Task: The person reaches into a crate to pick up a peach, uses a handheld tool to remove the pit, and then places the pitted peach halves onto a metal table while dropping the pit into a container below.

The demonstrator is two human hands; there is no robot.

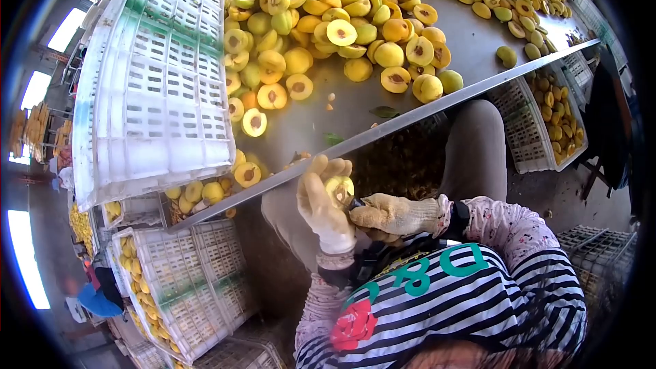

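My left hand [322, 203], in a pale work glove, is closed around a halved yellow peach [338, 188], its cut face turned up. My right hand [396, 214], also gloved, grips a small dark tool [355, 203] whose end meets the peach half; the tool's exact kind is hidden by my fingers. Both hands are over my lap, just in front of the metal table's edge [383, 127]. Beyond them, a heap of whole-looking and halved peaches [342, 32] covers much of the metal table.
A tall white plastic crate [160, 89] stands on the table at left. Below it are white crates [205, 273] with yellow fruit. Another crate of fruit [555, 119] sits under the table at right. Dark scraps [403, 167] lie beneath the edge, between my knees.
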